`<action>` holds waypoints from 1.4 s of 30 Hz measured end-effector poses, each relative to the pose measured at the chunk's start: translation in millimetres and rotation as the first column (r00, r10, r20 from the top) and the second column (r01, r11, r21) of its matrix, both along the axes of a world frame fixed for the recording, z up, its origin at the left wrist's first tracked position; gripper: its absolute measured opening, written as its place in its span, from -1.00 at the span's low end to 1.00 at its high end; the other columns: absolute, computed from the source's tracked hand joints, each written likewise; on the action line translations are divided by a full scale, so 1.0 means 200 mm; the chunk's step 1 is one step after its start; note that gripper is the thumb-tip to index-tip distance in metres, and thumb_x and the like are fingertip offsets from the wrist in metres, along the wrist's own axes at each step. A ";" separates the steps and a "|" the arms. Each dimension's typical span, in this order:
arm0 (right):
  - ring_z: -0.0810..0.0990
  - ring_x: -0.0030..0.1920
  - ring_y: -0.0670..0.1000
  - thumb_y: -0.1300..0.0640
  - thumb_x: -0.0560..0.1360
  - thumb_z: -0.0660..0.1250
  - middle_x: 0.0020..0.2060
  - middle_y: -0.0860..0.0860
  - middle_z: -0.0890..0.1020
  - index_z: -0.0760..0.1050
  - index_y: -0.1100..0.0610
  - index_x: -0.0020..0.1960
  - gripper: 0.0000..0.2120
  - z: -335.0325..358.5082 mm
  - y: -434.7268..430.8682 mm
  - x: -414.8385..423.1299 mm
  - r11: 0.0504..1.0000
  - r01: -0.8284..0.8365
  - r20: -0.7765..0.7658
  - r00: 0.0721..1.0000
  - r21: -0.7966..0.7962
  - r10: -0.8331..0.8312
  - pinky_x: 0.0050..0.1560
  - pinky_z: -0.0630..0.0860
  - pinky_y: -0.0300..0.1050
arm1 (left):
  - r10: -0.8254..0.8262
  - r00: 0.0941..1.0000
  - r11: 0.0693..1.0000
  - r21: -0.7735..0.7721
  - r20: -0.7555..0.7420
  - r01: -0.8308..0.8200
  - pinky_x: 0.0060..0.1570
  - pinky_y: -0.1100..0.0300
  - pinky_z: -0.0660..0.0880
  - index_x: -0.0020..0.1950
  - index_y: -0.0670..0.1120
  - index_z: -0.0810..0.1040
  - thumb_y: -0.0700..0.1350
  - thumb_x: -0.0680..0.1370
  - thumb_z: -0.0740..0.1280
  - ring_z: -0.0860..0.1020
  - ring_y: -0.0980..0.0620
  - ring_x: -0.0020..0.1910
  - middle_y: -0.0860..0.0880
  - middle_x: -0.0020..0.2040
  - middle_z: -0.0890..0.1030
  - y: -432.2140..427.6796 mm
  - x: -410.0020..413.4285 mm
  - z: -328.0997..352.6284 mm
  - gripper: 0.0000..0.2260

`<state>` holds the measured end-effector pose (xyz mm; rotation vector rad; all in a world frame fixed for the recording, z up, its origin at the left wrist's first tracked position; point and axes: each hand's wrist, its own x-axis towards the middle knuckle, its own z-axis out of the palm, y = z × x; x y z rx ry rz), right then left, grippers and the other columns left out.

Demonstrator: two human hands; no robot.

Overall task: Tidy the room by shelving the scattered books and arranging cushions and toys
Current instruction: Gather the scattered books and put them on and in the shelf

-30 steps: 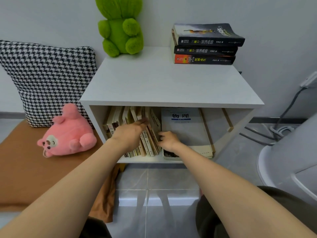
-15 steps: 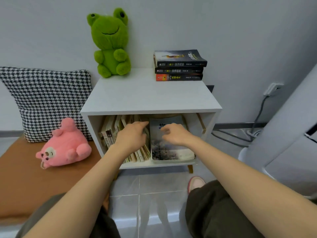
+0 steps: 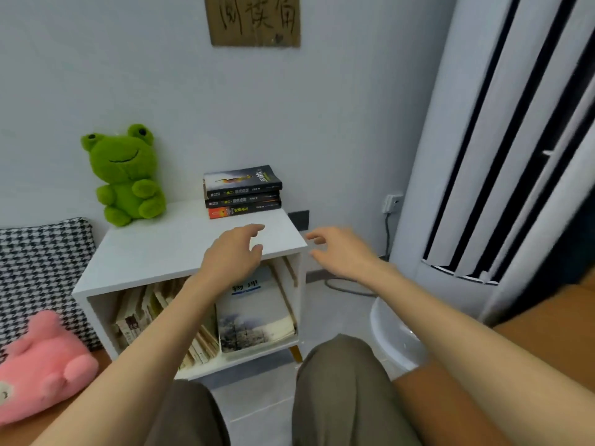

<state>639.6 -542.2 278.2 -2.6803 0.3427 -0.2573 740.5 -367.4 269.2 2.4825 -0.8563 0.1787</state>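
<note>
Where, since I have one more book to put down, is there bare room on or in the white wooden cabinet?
The white wooden cabinet's top is bare between the green frog plush and the stack of three dark books, and along its front left of the left hand. Inside is crowded: leaning paperbacks and a large pale textbook nearly fill it.

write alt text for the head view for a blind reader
The left hand and right hand hover open and empty by a white cabinet whose shelf holds books. On top sit a green frog plush and a stack of three books; a pink plush and houndstooth cushion sit to its left.
</note>
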 end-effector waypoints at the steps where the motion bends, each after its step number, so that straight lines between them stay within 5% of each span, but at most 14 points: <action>1: 0.49 0.25 0.02 0.08 0.58 0.21 0.32 -0.02 0.50 0.36 -0.05 0.41 -0.60 0.03 -0.04 -0.04 1.000 0.030 0.012 0.999 -0.005 -0.030 0.20 0.46 -0.05 | -0.020 1.000 1.000 -0.016 0.010 0.020 0.24 0.01 0.43 0.46 0.06 0.31 -0.06 0.60 0.22 0.46 -0.03 0.29 0.02 0.36 0.47 -0.04 -0.03 0.04 -0.59; 11: 0.47 0.28 0.01 0.07 0.58 0.19 0.35 -0.06 0.47 0.34 -0.07 0.43 -0.59 0.34 -0.42 -0.60 0.940 0.336 0.159 0.933 -0.060 -0.323 0.17 0.44 -0.06 | -0.331 0.935 0.934 -0.099 0.126 0.344 0.23 0.08 0.38 0.47 0.01 0.31 -0.11 0.61 0.21 0.45 -0.04 0.29 -0.02 0.36 0.47 -0.60 -0.41 0.41 -0.58; 22: 0.53 0.20 0.10 0.08 0.55 0.22 0.30 -0.04 0.52 0.37 -0.10 0.39 -0.58 0.29 -0.73 -1.47 0.714 0.696 0.165 0.715 -0.075 -0.679 0.13 0.49 0.00 | -0.667 0.740 0.727 -0.138 0.093 0.673 0.14 0.11 0.43 0.46 0.02 0.33 -0.12 0.61 0.20 0.52 -0.03 0.19 -0.01 0.34 0.49 -1.18 -1.07 0.34 -0.60; 25: 0.57 0.12 0.08 0.06 0.54 0.23 0.28 -0.04 0.54 0.37 -0.10 0.39 -0.58 0.20 -0.75 -1.69 0.650 0.758 0.119 0.652 -0.058 -0.749 0.01 0.52 -0.05 | -0.735 0.677 0.669 -0.127 0.036 0.733 0.12 0.17 0.39 0.47 0.00 0.32 -0.14 0.61 0.19 0.50 -0.03 0.23 -0.04 0.32 0.50 -1.26 -1.26 0.21 -0.59; 31: 0.49 0.25 0.10 0.08 0.54 0.23 0.28 0.01 0.52 0.37 -0.06 0.39 -0.58 -0.07 -0.76 -2.04 0.553 0.827 -0.057 0.550 -0.102 -0.833 0.11 0.51 0.03 | -0.819 0.565 0.573 -0.129 -0.094 0.809 0.24 0.16 0.36 0.44 -0.03 0.36 -0.16 0.58 0.24 0.45 -0.03 0.30 -0.04 0.38 0.45 -1.32 -1.53 -0.13 -0.59; 37: 0.38 0.36 0.10 0.07 0.48 0.31 0.40 -0.01 0.38 0.21 -0.05 0.49 -0.39 -0.35 -0.72 -2.19 0.562 0.803 -0.366 0.472 -0.197 -0.802 0.17 0.45 0.01 | -0.843 0.509 0.525 -0.062 -0.174 0.849 0.31 0.10 0.35 0.44 0.02 0.36 -0.14 0.59 0.23 0.39 -0.02 0.36 -0.03 0.38 0.44 -1.29 -1.68 -0.44 -0.59; 42: 0.43 0.23 0.14 0.19 0.45 0.29 0.25 0.04 0.40 0.22 0.03 0.45 -0.40 -0.55 -0.73 -2.24 0.532 0.779 -0.411 0.388 -0.332 -0.825 0.08 0.48 0.06 | -0.851 0.488 0.503 -0.035 -0.192 0.863 0.35 0.10 0.31 0.44 0.00 0.36 -0.15 0.58 0.22 0.36 -0.04 0.36 0.00 0.38 0.43 -1.27 -1.70 -0.60 -0.59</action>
